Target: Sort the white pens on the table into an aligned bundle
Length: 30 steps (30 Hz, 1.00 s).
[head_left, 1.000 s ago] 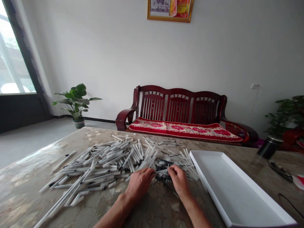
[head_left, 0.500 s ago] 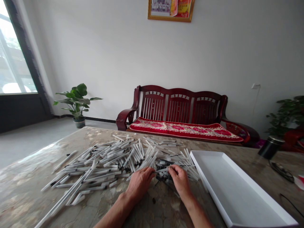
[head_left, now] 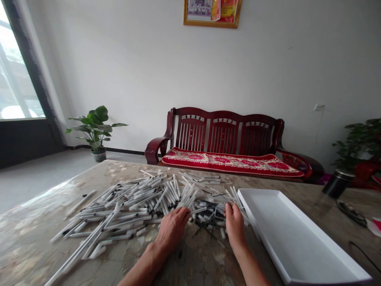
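My left hand (head_left: 173, 223) is closed at the near edge of a large heap of white pen tubes (head_left: 149, 192), its fingertips on a whitish tube (head_left: 198, 210) that points right. My right hand (head_left: 234, 218) is closed beside the right part of the heap, near the white tray; what its fingertips pinch is too small to make out. Between the two hands lie thin black pieces (head_left: 210, 226) and short white parts on the patterned table (head_left: 119, 270).
The white tray (head_left: 297, 234) stands on the right. Behind it are a black cylinder (head_left: 338, 184) and a dark cable (head_left: 353, 212). Long tubes (head_left: 80, 252) stretch toward the front left. A red wooden bench (head_left: 223, 135) stands beyond the table.
My right hand has moved right, away from the tube between my hands, uncovering more black pieces. My left hand has shifted slightly left.
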Tool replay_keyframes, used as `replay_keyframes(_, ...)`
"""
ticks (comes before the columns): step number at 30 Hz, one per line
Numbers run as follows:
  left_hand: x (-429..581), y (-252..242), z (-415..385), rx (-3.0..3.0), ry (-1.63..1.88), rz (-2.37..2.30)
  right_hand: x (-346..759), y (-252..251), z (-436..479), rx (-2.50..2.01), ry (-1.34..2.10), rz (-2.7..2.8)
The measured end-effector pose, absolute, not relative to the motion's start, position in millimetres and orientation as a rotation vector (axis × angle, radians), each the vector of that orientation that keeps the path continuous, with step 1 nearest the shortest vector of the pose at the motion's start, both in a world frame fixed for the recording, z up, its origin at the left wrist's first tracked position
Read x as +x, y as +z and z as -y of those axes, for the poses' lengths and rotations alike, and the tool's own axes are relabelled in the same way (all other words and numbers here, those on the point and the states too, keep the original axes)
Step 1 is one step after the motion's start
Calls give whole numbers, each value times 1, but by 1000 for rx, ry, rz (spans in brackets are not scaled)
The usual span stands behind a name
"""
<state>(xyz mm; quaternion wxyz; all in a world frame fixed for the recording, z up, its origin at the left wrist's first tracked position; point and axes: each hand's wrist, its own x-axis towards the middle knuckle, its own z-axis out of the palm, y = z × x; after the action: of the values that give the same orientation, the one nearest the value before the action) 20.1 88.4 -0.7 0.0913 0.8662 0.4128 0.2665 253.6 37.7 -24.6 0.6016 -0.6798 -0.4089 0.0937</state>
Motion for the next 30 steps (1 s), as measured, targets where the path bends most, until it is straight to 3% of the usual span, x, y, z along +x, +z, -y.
replay_keyframes(6, 17, 4, -91, 2497, 797, -1340, 273, -27, -35, -1677, 57, 792)
replay_keyframes(17, 20, -7, -92, 2535, 1077, -1200, 250, -18, -32, -1605, 87, 925)
replay_keyframes(30, 24, 2, -82, 2686, 947, -950, 217, -4, -19, -1640, 269, 1351)
